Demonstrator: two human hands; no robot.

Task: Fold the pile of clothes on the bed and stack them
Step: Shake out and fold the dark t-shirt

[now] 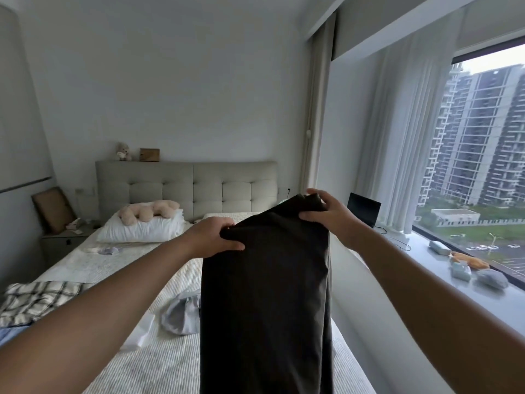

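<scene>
The dark garment [264, 294] runs off the bottom edge (hem unseen), hiding the bed [170, 351] behind.

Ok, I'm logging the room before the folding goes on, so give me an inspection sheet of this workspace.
Surface: bed with ribbed pale cover.
Job's things: dark garment held up; plaid garment and grey garment lying unfolded on the bed.
Clutter: pillow with plush toy; small items on windowsill.
Hands: left hand and right hand both grip the dark garment's top edge.
Cables: thin cable near laptop.
Surroundings: headboard, curtain, window.
</scene>
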